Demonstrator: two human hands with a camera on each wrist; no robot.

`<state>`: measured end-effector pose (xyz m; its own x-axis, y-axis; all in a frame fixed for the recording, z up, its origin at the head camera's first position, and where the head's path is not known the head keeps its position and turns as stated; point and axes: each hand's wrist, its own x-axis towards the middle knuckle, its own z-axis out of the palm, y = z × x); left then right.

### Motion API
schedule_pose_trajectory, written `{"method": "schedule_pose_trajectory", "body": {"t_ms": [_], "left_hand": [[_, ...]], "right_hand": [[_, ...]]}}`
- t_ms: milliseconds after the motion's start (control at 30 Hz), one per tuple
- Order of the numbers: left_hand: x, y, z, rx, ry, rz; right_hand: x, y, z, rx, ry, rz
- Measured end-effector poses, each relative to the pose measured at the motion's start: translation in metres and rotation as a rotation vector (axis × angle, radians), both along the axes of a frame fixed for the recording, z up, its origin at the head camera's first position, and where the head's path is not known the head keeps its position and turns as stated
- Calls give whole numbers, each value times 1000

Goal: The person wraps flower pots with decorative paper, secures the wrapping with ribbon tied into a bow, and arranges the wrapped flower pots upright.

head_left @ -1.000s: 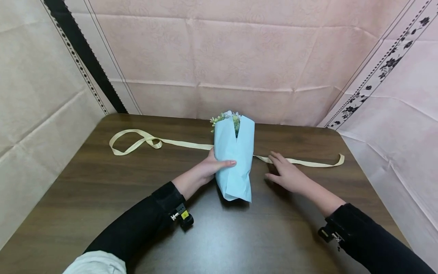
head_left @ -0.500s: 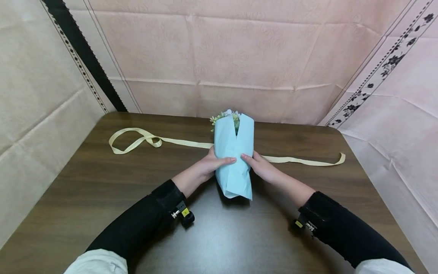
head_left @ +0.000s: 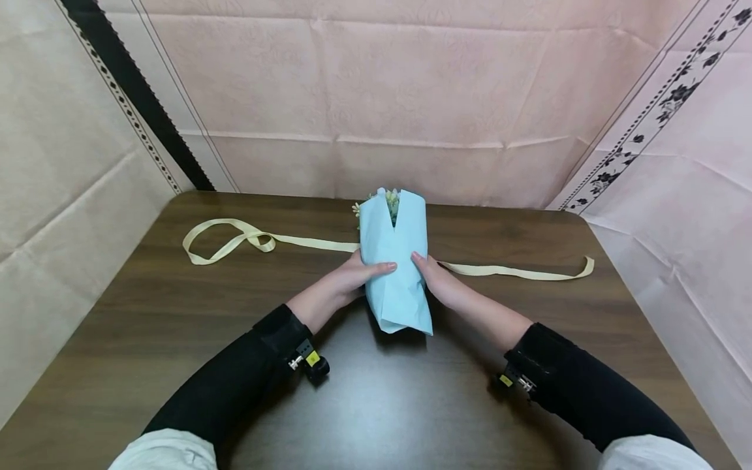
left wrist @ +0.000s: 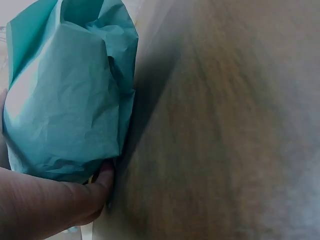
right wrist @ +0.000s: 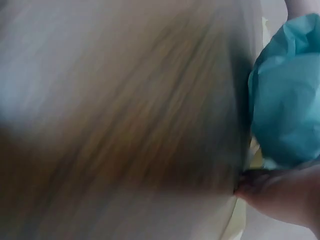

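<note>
The right hand (head_left: 440, 281) had joined the left hand (head_left: 352, 274), two grips clamped around one blue-wrapped bouquet (head_left: 395, 251); two ribbon stretches (head_left: 317, 243) flanked it.

I can't read a single word, number, brand or sign anywhere here. There is a small yellow patch (head_left: 313, 358) on the left wrist camera (head_left: 319, 370) and a second yellow patch (head_left: 506, 380) on the right wrist camera (head_left: 517, 380), both too tiny to make out any print. The floral border (head_left: 678, 94) on the cloth to the right and the dotted strip (head_left: 120, 99) on the left are pattern, not lettering.
</note>
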<state>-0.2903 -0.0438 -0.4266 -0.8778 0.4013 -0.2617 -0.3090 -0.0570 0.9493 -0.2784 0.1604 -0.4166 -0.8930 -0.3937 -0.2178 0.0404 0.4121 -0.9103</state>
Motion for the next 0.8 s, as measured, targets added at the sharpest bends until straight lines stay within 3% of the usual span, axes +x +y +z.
{"method": "schedule_pose_trajectory", "body": {"t_ms": [133,233,433,600,700,800], "left_hand": [[2,-2,1,17,5,26],[4,-7,3,29,-15,35],[2,-22,4,29,-76,37],[0,-34,7,6,-73,15],[-1,-41,11,3,-55,-15],[-1,-47,14,6,-53,-30]], "right_hand": [[0,13,2,129,26,-19],[-2,19,1,160,68,-20],[-4,19,-2,379,288,56],[-9,9,2,607,541,144],[-18,1,4,690,600,237],[-26,-5,0,668,577,356]]}}
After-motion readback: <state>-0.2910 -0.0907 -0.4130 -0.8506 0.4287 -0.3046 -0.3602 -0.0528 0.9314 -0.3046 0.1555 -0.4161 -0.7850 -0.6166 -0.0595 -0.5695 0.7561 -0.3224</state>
